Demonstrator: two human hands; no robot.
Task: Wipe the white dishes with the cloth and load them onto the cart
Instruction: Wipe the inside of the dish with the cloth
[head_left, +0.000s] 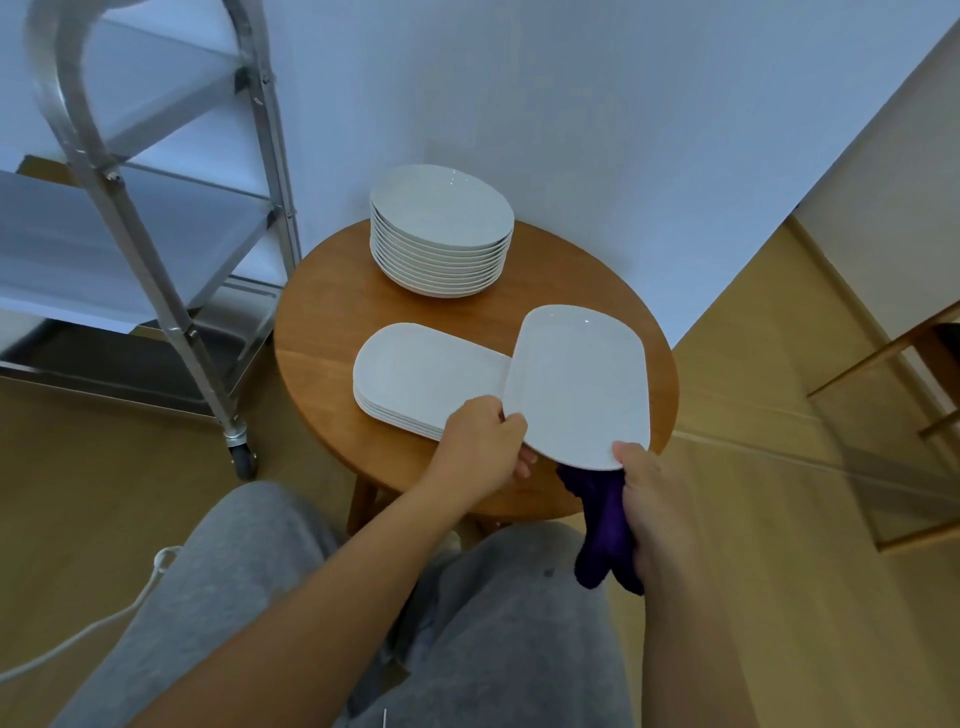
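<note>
Left hand: the left hand (480, 447) grips the near left edge of a white oblong plate (579, 384), thumb on top of the rim and fingers curled beneath it.
Right hand: the right hand (657, 506) holds the plate's near right edge with the thumb on the rim, and also clutches a purple cloth (602, 525) that hangs down below the plate along the palm.
Held plate: raised and tilted, it reaches away from both hands over the counter (332, 317); its left edge overlaps the stack beside it.
Oblong stack: a low stack of oblong plates (415, 374) lies flat on the counter just beyond and to the left of the left hand, partly hidden by that hand.
Round stack: a taller stack of round plates (441, 231) stands at the far side of the counter, well beyond both hands.
Cart: a metal cart (156, 218) with shelves and a caster wheel (243, 457) stands on the floor to the left of the left hand, close beside the counter.
Person: legs in grey trousers (249, 561) below both forearms.
Cable: a white cable (104, 621) on the floor, left of the left forearm.
</note>
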